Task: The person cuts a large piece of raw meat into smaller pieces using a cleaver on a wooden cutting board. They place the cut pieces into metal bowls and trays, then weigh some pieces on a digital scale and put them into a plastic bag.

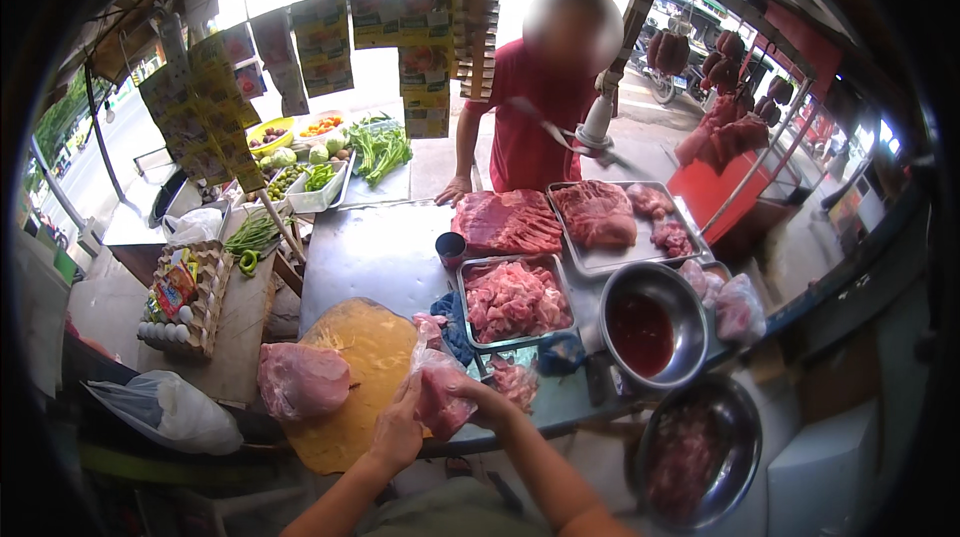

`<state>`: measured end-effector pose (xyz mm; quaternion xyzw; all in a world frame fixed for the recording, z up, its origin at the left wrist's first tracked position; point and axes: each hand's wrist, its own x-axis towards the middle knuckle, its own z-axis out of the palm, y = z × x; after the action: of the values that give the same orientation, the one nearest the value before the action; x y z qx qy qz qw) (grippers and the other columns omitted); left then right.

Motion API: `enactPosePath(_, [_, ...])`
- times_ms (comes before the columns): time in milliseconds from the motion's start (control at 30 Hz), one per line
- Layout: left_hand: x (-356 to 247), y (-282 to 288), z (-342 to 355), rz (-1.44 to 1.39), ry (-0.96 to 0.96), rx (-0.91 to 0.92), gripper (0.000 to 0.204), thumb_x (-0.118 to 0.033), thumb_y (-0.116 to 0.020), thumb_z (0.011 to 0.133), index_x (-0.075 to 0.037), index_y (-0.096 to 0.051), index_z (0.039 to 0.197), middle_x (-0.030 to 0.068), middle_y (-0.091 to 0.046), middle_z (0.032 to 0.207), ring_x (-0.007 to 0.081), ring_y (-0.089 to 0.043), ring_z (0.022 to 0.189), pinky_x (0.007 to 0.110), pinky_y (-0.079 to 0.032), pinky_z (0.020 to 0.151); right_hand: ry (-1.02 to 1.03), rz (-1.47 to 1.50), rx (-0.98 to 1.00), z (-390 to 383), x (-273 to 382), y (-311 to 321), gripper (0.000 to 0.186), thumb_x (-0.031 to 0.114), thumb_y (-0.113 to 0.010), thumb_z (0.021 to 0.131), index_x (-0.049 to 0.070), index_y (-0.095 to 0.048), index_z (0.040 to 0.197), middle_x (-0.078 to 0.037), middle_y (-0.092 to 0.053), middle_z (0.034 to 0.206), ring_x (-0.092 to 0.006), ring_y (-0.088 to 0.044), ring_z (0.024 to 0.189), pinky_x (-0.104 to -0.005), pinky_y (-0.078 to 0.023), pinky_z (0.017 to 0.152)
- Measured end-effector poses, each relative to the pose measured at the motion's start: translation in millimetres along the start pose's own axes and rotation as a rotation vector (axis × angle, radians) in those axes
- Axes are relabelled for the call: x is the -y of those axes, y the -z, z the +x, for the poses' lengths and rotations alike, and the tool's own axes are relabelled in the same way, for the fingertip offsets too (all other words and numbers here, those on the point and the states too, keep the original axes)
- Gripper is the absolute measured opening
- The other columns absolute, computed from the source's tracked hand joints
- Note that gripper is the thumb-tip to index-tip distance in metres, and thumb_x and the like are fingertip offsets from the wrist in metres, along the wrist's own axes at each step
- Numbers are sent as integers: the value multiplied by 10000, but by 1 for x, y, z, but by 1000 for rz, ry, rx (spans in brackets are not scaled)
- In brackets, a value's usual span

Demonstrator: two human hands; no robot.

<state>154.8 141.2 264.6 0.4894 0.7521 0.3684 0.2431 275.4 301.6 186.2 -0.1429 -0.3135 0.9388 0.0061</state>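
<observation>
Between my two hands is a clear plastic bag of raw meat (441,399), held over the near right edge of a yellowish chopping board (375,337). My left hand (398,432) presses on the bag's left side, fingers pointing up along it. My right hand (482,403) grips its right side, fingers curled round it. A large pale pink piece of meat (303,381) rests on the board's left part. Beyond the bag lie a crumpled blue cloth or bag (456,327) and a metal tray (570,289) heaped with cut meat. Some meat scraps (513,382) sit right of my hands.
Further back are a slab of ribs (507,221), a dark cup (451,249) and another meat tray (610,259). Two steel bowls (697,329) (752,427) stand right. Egg trays (205,287) and vegetables (378,152) are left. A person in red (520,127) faces the counter; a fan (594,127) hangs there.
</observation>
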Motion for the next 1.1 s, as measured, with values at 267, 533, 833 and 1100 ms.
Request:
enactPosePath(267, [12,-22,-15,182,-239,19,691,66,-506,811,13,-371,1486,278,-442,1461,428,-486,1305,441,-469,1021,-88,-57,-263,11,-26,19,436,340,-580,947,50,-570,1273,-106,-652,1159,-239,-691,949,-379,-621,767])
enactPosePath(533, [55,-18,-16,-217,-89,-378,408,9,-596,785,-17,-656,1188,223,-681,1083,367,-671,1005,399,-534,861,-288,23,-360,46,-46,13,596,513,-510,989,48,-521,1362,-139,-613,1313,-287,-626,1162,-483,-529,968])
enactPosePath(833, [122,23,-11,-666,363,-665,186,101,-566,589,-39,-687,571,153,-684,669,222,-667,614,357,-501,580,464,-1906,107,77,-63,-35,413,143,-665,892,-23,-590,1263,-224,-662,1132,-308,-705,864,-416,-530,770])
enactPosePath(1100, [130,149,-116,-839,-76,-646,187,77,-515,602,46,-673,698,141,-644,637,204,-593,563,340,-460,537,45,-1469,114,99,-45,-194,72,-50,-673,792,-58,-703,856,-1,-614,707,-80,-494,572,-234,-363,523])
